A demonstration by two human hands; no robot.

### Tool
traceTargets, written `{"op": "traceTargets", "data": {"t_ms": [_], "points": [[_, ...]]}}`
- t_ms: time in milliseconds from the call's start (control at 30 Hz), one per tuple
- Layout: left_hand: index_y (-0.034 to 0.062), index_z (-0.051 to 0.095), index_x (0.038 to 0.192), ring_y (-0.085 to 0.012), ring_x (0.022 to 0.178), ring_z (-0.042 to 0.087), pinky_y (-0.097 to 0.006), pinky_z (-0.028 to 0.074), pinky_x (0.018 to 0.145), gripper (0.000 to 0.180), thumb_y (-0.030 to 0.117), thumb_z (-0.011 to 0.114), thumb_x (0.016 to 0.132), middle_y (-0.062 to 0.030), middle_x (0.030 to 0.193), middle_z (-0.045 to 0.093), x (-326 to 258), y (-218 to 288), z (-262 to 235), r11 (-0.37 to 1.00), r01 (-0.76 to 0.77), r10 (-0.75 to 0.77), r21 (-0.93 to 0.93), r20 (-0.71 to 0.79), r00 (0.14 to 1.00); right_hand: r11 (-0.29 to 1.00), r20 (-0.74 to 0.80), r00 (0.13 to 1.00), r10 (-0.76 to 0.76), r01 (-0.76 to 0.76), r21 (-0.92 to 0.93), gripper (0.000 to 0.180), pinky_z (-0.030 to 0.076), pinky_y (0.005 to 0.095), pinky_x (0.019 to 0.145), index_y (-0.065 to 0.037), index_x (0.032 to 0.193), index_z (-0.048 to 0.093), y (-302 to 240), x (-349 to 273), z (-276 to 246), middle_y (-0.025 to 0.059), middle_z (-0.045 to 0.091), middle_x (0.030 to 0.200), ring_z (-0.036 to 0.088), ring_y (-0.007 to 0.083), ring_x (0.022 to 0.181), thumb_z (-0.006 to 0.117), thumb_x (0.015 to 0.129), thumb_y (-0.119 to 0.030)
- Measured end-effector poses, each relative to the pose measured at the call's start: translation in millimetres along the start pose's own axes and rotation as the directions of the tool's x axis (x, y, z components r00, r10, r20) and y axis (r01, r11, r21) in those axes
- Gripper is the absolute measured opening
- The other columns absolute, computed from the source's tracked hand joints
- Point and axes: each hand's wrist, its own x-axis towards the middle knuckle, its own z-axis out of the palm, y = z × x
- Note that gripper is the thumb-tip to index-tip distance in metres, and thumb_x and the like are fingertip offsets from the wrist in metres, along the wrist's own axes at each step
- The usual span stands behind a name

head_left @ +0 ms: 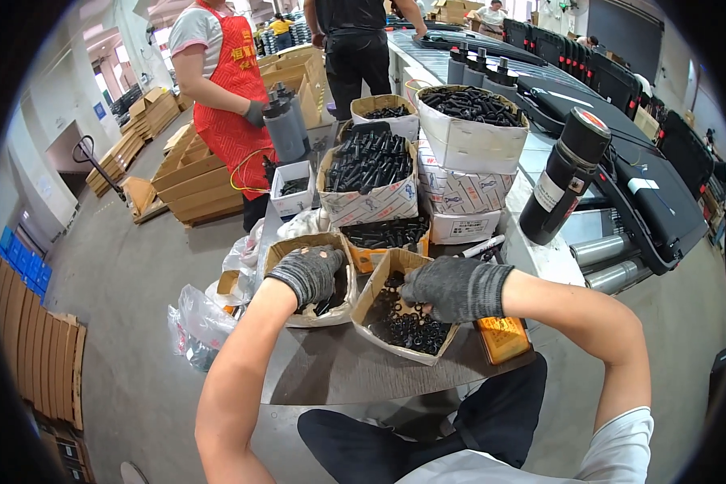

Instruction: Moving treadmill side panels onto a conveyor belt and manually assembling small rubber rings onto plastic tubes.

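Observation:
My left hand (310,274), in a dark grey knit glove, reaches into a carton (328,320) at the table's front. Its fingers curl downward, closed, and their tips are hidden; black parts show below the palm. To the right stands an open carton (365,313) of small black rings (415,332). Over that carton's right side is my right hand (460,289), gloved alike. Its fingers and thumb are drawn together above the rings, and I cannot make out what they hold.
Behind, cartons of black bolt-like parts (371,161) stand stacked. A black spray can (565,177) stands right, beside a roller conveyor (601,248) bearing black cases. An orange-yellow box (504,339) lies near the right edge. A person in a red apron (226,105) stands at the far left.

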Motion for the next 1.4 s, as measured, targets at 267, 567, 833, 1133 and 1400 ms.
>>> {"op": "traceTargets", "data": {"t_ms": [267, 567, 833, 1133, 1400], "points": [[0.0047, 0.065, 0.098, -0.0402, 0.090, 0.063, -0.046, 0.050, 0.083, 0.025, 0.018, 0.063, 0.078, -0.0228, 0.092, 0.066, -22.6, 5.7, -15.3, 0.972, 0.153, -0.195, -0.179, -0.249, 0.949, 0.996, 0.185, 0.979, 0.087, -0.085, -0.016, 0.043, 0.049, 0.0422, 0.088, -0.006, 0.114, 0.060, -1.5, 16.6, 21.2, 0.0143, 0.060, 0.107, 0.060, 0.0337, 0.103, 0.071, 0.074, -0.017], [0.0022, 0.067, 0.097, -0.0132, 0.080, 0.061, -0.028, 0.050, 0.074, 0.018, 0.005, 0.069, 0.080, -0.0063, 0.087, 0.066, -40.7, 27.6, -43.8, 0.569, -0.322, -0.210, -0.756, -0.512, 0.833, 0.993, 0.225, 0.974, 0.025, -0.051, 0.109, 0.033, 0.049, 0.0440, 0.086, -0.005, 0.109, 0.061, 10.3, 27.1, 24.0, 0.0165, 0.062, 0.100, 0.062, 0.0345, 0.098, 0.068, 0.079, -0.014], [0.0016, 0.068, 0.097, -0.0148, 0.083, 0.061, -0.028, 0.049, 0.077, 0.020, 0.004, 0.070, 0.077, -0.0070, 0.087, 0.066, -40.8, 32.0, -27.1, 0.540, -0.437, -0.218, -0.720, -0.621, 0.753, 0.998, 0.040, 0.998, 0.046, -0.044, -0.052, 0.030, 0.052, 0.0422, 0.081, -0.005, 0.106, 0.066, 10.6, 15.4, 9.4, 0.0162, 0.066, 0.098, 0.064, 0.0340, 0.095, 0.063, 0.076, -0.009], [0.0011, 0.067, 0.096, -0.0163, 0.082, 0.061, -0.028, 0.049, 0.076, 0.020, -0.001, 0.069, 0.077, -0.0080, 0.089, 0.065, -34.7, 39.7, -18.6, 0.553, -0.551, -0.149, -0.625, -0.725, 0.672, 0.999, 0.147, 0.989, -0.027, 0.032, -0.027, 0.035, 0.051, 0.0435, 0.081, -0.013, 0.111, 0.060, 11.3, 21.2, 22.0, 0.0133, 0.058, 0.108, 0.061, 0.0320, 0.101, 0.066, 0.077, -0.014], [0.0012, 0.066, 0.097, -0.0207, 0.083, 0.063, -0.031, 0.049, 0.075, 0.019, 0.000, 0.068, 0.078, -0.0102, 0.088, 0.065, -27.7, 39.9, -19.2, 0.578, -0.531, -0.124, -0.619, -0.710, 0.693, 0.998, 0.114, 0.993, 0.012, -0.020, 0.065, 0.021, 0.051, 0.0443, 0.078, -0.007, 0.096, 0.068, 18.4, 30.9, 23.1, 0.0146, 0.067, 0.092, 0.065, 0.0350, 0.091, 0.061, 0.081, -0.019]]}}
